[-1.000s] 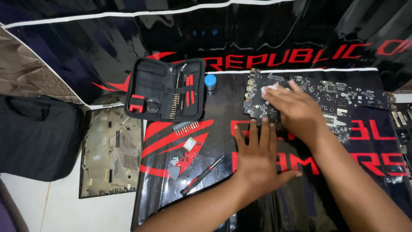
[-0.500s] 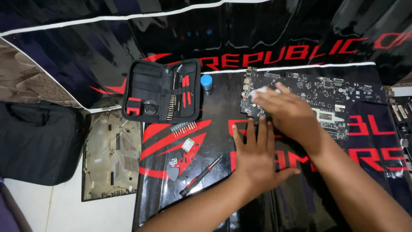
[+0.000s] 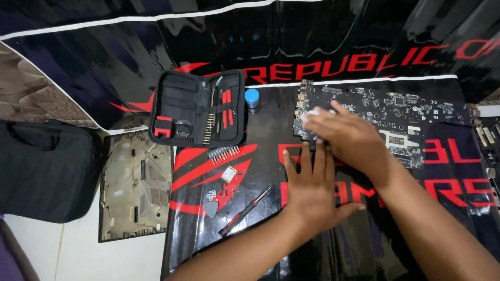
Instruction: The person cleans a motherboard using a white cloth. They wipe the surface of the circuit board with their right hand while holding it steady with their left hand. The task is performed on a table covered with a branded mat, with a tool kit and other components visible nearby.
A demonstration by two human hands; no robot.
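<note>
A glossy black mat with red markings and white stripes [image 3: 130, 67] covers the surface, its edge hanging over a pale floor where a black fabric bag [image 3: 47, 169] and a beige plastic laptop bottom cover [image 3: 135, 190] lie side by side. On the mat, toward its right part, rests a long dark green circuit board [image 3: 401, 112] crowded with small chips and connectors. The right hand [image 3: 346, 138] lies across the board's left end, fingers bent down over a small white wad [image 3: 312, 113] that shows at the fingertips; the grip is narrow and pressed onto that wad. The left hand [image 3: 312, 187] lies flat on the mat just below the board, fingers spread and pointing toward it, grip wide and holding nothing. Left of the board stands a small blue-capped round jar [image 3: 252, 98], and beside that lies an open black zip case of screwdriver bits with red-handled tools [image 3: 198, 109]. Below the case sit a loose row of metal bits [image 3: 224, 153], a small card module [image 3: 229, 174], a dark triangular pick [image 3: 211, 208] and a slim black and red screwdriver [image 3: 244, 212].
</note>
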